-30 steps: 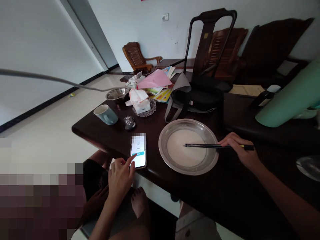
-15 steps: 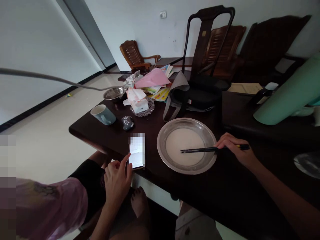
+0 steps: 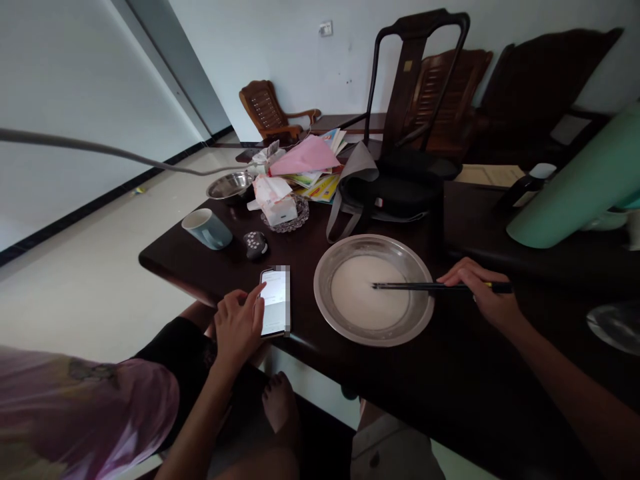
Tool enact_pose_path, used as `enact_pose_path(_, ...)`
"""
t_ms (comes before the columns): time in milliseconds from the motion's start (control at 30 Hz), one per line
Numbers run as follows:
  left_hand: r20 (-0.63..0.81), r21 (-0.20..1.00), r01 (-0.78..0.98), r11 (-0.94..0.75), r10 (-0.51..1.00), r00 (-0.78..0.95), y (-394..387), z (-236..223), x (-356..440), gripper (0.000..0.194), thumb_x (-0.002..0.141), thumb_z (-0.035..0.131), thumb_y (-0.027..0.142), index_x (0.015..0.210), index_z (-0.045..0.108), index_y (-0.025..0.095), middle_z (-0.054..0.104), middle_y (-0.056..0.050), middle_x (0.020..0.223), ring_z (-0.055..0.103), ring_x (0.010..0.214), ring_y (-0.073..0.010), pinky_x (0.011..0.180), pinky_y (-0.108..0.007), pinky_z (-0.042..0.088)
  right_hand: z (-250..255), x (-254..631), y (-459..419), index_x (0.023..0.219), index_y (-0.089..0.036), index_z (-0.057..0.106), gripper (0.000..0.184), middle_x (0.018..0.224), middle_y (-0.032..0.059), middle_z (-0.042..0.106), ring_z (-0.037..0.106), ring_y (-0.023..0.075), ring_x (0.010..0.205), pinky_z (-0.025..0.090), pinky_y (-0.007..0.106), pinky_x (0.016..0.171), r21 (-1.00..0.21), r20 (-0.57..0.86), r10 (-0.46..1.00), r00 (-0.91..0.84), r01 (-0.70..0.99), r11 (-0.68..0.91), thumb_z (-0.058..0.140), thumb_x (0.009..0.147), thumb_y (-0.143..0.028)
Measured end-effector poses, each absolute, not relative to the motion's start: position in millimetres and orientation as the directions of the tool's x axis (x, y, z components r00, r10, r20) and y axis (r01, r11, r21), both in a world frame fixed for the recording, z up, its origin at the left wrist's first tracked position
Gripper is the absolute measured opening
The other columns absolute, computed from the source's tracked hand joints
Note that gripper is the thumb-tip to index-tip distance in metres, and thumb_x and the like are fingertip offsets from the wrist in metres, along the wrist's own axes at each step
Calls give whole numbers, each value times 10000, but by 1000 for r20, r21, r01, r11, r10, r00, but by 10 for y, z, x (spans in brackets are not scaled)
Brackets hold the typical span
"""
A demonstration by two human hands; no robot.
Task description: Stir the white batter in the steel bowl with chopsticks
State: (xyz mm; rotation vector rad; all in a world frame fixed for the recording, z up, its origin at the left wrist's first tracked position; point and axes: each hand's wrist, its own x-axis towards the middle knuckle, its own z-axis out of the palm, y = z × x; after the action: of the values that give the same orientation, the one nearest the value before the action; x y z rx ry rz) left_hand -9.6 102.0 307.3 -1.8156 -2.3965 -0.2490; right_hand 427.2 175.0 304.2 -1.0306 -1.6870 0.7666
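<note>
My right hand [image 3: 485, 291] is closed around a pair of dark chopsticks [image 3: 407, 286], held nearly level. Their tips dip into a pale, milky liquid [image 3: 361, 303] in a wide metal bowl [image 3: 323, 308] on the dark table. My left hand [image 3: 236, 328] is beside a lit smartphone [image 3: 275, 308] lying near the table's edge. Its index finger stretches over the screen, and the other fingers are loosely bent with nothing held. Part of the phone is blurred out.
Behind the phone are a dark spotted object [image 3: 255, 246], a blue-grey mug [image 3: 207, 229] and a tissue pack [image 3: 280, 208]. A black bag [image 3: 400, 190] lies behind the bowl. A green cylinder [image 3: 565, 183] leans in at right. A person in a pink shirt [image 3: 110, 407] sits at left.
My right hand and the chopsticks have shifted right and slightly up, their tips moving through the liquid. My left index finger has moved up the phone screen. The bowl has stayed in place.
</note>
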Motion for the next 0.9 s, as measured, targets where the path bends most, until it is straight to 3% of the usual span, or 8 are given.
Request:
enact_pose_path(200, 124, 29, 980, 196, 972, -198, 1286, 3057, -199, 463, 973, 306, 378, 1346, 574, 319, 489, -142, 1204, 437, 1169, -328, 989, -524, 389, 3072, 4266, 1726, 747, -272, 736, 293, 785, 34, 720, 646, 216, 779, 511, 382, 748, -843, 396, 875, -280, 268, 467, 535, 935, -372)
enact_pose_path(333, 209, 49, 984, 174, 961, -180, 1218, 3058, -190, 479, 980, 277, 377, 1334, 589, 297, 481, -149, 1211, 416, 1192, -325, 1023, -529, 358, 3060, 4295, 1741, 726, -283, 731, 318, 773, 26, 711, 630, 205, 743, 510, 378, 725, -854, 402, 888, -225, 259, 452, 513, 949, -345)
enact_pose_path(467, 265, 89, 989, 120, 954, -140, 1047, 3044, -161, 489, 981, 262, 385, 1298, 622, 293, 484, -148, 1188, 426, 1169, -317, 1008, -524, 370, 3051, 4277, 1743, 740, -282, 733, 288, 797, 30, 722, 634, 214, 775, 508, 382, 731, -846, 395, 870, -295, 252, 470, 534, 938, -350)
enact_pose_path(633, 282, 58, 998, 36, 958, -51, 920, 2980, -129, 465, 966, 301, 396, 1239, 668, 310, 492, -143, 1164, 443, 1123, -311, 976, -520, 386, 3037, 4284, 1746, 742, -280, 726, 295, 797, 31, 703, 626, 205, 774, 497, 378, 747, -859, 386, 903, -188, 283, 426, 523, 949, -333)
enact_pose_path(767, 260, 45, 999, 5, 966, -16, 903, 2959, -100, 449, 955, 321, 396, 1208, 686, 332, 502, -133, 1144, 446, 1091, -309, 975, -535, 377, 3036, 4282, 1742, 748, -268, 726, 292, 803, 34, 712, 637, 207, 776, 498, 373, 737, -861, 372, 883, -285, 250, 443, 522, 947, -330)
enact_pose_path(900, 309, 134, 990, 43, 948, -83, 864, 2956, -87, 455, 949, 329, 402, 1234, 669, 300, 499, -134, 1146, 459, 1060, -300, 967, -535, 382, 3057, 4284, 1747, 741, -267, 729, 292, 790, 34, 711, 634, 205, 784, 497, 369, 744, -851, 393, 887, -243, 268, 451, 528, 943, -330)
